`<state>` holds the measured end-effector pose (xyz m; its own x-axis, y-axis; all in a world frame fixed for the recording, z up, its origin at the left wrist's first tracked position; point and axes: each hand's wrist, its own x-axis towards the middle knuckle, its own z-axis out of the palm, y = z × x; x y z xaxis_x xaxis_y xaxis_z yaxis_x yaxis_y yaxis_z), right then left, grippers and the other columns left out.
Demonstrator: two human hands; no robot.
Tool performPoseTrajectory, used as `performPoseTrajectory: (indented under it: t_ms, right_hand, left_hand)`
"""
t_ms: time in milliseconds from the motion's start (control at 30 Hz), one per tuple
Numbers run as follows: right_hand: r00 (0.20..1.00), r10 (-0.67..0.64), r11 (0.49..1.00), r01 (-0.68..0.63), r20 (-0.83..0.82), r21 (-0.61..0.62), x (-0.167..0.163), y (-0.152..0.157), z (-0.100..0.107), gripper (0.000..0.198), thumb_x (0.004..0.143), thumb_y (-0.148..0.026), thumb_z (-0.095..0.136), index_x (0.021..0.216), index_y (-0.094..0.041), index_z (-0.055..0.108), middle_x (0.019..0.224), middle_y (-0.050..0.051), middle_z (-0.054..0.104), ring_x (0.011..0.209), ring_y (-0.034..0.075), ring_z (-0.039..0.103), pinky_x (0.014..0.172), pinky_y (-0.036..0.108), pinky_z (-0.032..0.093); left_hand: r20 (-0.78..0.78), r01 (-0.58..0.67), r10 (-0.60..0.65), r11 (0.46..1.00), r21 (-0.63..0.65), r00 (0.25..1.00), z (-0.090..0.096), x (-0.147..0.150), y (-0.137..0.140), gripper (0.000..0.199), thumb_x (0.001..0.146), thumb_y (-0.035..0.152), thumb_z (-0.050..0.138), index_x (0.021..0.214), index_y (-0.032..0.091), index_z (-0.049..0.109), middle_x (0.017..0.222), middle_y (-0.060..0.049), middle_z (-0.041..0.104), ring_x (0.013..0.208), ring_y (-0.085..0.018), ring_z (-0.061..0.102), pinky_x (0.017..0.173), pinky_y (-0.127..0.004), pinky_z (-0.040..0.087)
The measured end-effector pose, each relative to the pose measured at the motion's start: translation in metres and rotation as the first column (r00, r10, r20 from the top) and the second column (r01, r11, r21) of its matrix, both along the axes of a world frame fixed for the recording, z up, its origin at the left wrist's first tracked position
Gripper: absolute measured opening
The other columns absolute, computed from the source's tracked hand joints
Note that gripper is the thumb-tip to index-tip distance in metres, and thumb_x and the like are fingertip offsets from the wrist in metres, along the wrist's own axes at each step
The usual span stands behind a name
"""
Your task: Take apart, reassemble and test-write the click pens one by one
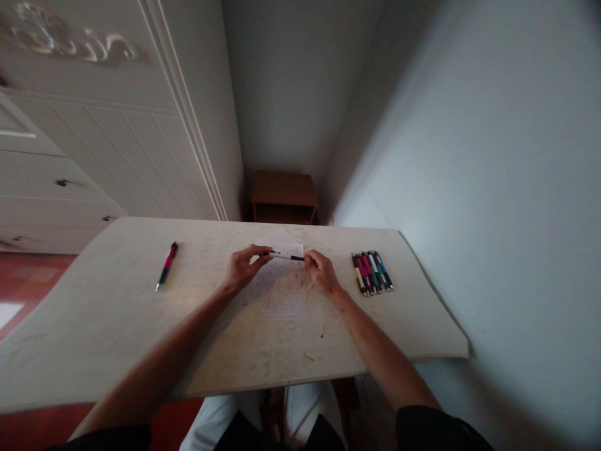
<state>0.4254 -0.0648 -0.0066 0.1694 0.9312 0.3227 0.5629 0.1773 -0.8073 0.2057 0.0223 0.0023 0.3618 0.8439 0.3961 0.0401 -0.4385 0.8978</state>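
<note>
A white and black pen (285,256) is held level between my two hands, above some written-on paper (282,300). My left hand (244,266) pinches its left end, near the clip. At its dark right end, my right hand (322,269) is closed round the tip area, so that end is partly hidden. To the left on the table lies a single pink and black pen (166,266), slanted. Right of my right hand, several pens (372,273) in white, pink, green and blue with black parts lie side by side in a row.
The pale table (211,351) has small dark marks near its front edge. A wall (507,219) stands close on the right, a white cabinet (141,125) on the left. Beyond the far edge is a low brown wooden stand (285,186).
</note>
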Motion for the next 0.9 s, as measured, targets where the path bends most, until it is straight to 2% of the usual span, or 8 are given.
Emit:
performPoseTrajectory:
  t_ms: [100,267,400,500,567,733,833,900]
  right_hand:
    - [1.000,0.007,1.000,-0.007,0.002,-0.018,-0.001,-0.001,0.001,0.020,0.088,-0.031,0.043,0.075,-0.020,0.055,0.068,0.000,0.052,0.066,0.016,0.049,0.064,0.027,0.039]
    - [0.998,0.069,0.997,-0.069,0.004,-0.035,-0.003,-0.002,0.003,0.028,0.091,-0.037,0.043,0.072,-0.020,0.056,0.068,0.001,0.055,0.067,0.017,0.052,0.066,0.028,0.040]
    - [0.986,0.087,0.996,-0.089,-0.142,-0.009,-0.004,-0.003,0.005,0.037,0.093,-0.049,0.042,0.078,-0.020,0.062,0.078,0.004,0.065,0.078,0.020,0.060,0.074,0.031,0.045]
    - [0.964,0.035,0.999,-0.024,-0.264,0.044,0.000,-0.003,0.008,0.048,0.093,-0.058,0.038,0.081,-0.020,0.066,0.082,0.006,0.067,0.081,0.020,0.061,0.078,0.032,0.046]
    - [0.946,-0.026,0.997,0.049,-0.324,0.061,0.004,-0.001,0.009,0.054,0.092,-0.062,0.036,0.078,-0.020,0.067,0.080,0.006,0.068,0.079,0.020,0.061,0.078,0.033,0.047]
    - [0.919,-0.102,0.994,0.110,-0.381,0.000,0.010,0.001,0.003,0.056,0.090,-0.065,0.039,0.070,-0.020,0.066,0.072,0.005,0.067,0.069,0.018,0.060,0.070,0.031,0.048]
    - [0.934,-0.065,0.998,0.063,-0.351,-0.017,0.008,0.000,-0.001,0.055,0.090,-0.063,0.041,0.070,-0.019,0.066,0.072,0.006,0.067,0.069,0.018,0.060,0.069,0.031,0.048]
    - [0.947,-0.050,0.999,0.044,-0.317,-0.027,0.005,-0.002,-0.001,0.055,0.091,-0.063,0.040,0.071,-0.019,0.066,0.072,0.006,0.067,0.070,0.018,0.061,0.069,0.031,0.049]
  left_hand:
    - [0.057,0.007,0.003,0.982,-0.189,0.998,0.000,0.001,0.000,0.028,0.070,0.036,0.079,0.091,0.017,0.076,0.086,-0.008,0.074,0.077,-0.019,0.067,0.073,-0.030,0.053]
    - [0.179,0.044,0.023,0.930,-0.364,0.984,0.004,0.004,-0.002,0.033,0.064,0.035,0.083,0.089,0.016,0.074,0.081,-0.006,0.072,0.070,-0.015,0.064,0.066,-0.026,0.050]
    - [0.278,0.106,0.021,0.894,-0.435,0.960,0.006,0.005,-0.002,0.028,0.066,0.036,0.082,0.083,0.015,0.072,0.071,-0.003,0.068,0.064,-0.012,0.060,0.064,-0.024,0.047]
    - [0.430,0.210,0.021,0.849,-0.484,0.903,0.009,0.004,0.001,0.027,0.068,0.038,0.081,0.073,0.014,0.070,0.069,-0.001,0.065,0.065,-0.010,0.057,0.064,-0.021,0.047]
    - [0.541,0.311,0.064,0.759,-0.571,0.838,0.011,0.003,0.003,0.028,0.069,0.040,0.080,0.071,0.015,0.067,0.075,-0.002,0.066,0.069,-0.011,0.060,0.064,-0.023,0.049]
    - [0.662,0.525,0.247,0.444,-0.726,0.707,0.023,-0.003,0.007,0.025,0.089,0.037,0.060,0.074,0.016,0.061,0.084,-0.004,0.067,0.076,-0.014,0.065,0.065,-0.027,0.053]
    - [0.696,0.614,0.288,0.330,-0.717,0.658,0.030,-0.005,0.004,0.030,0.096,0.033,0.049,0.074,0.014,0.058,0.065,0.000,0.056,0.054,-0.007,0.056,0.051,-0.019,0.046]
    - [0.738,0.676,0.261,0.297,-0.675,0.622,0.033,-0.006,0.000,0.030,0.097,0.032,0.047,0.076,0.013,0.057,0.054,0.005,0.042,0.039,-0.004,0.041,0.039,-0.015,0.035]
